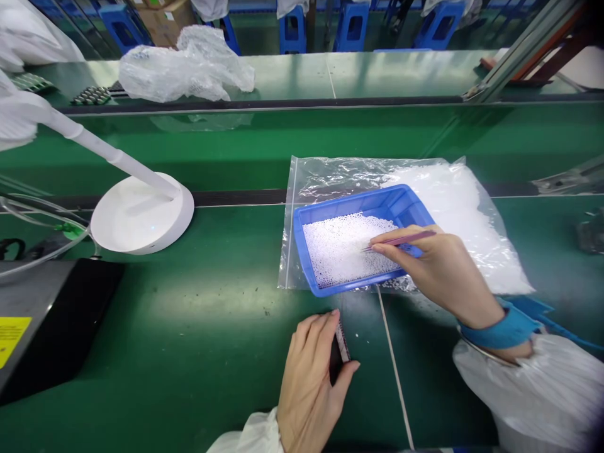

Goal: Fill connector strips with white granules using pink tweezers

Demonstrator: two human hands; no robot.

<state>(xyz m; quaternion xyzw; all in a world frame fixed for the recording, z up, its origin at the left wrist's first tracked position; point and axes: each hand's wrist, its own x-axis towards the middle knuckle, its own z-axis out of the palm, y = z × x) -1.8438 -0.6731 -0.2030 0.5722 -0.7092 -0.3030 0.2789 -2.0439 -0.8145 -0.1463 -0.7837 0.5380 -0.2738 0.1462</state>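
Observation:
My right hand (425, 264) pinches a pair of pink tweezers (408, 238), their tips down among small white pieces (349, 245) in a blue plastic tray (309, 264). Lower down, my left hand (314, 371) is wrapped round a small dark block-like object (336, 355) on the green bench; its right side shows a pale, speckled edge, and my fingers cover the rest. Beneath the tray lies a clear zip bag (330, 173), its right part filled with white material (472, 220). A blue wrist strap (503, 327) circles my right wrist.
A white lamp with a round base (141, 217) stands at left, near cables and a black-and-grey box (61, 321) with a yellow label. Across a green partition (264, 141), crumpled bubble wrap (184, 66) and circuit boards (92, 95) lie on another bench. Blue stools (352, 25) stand beyond.

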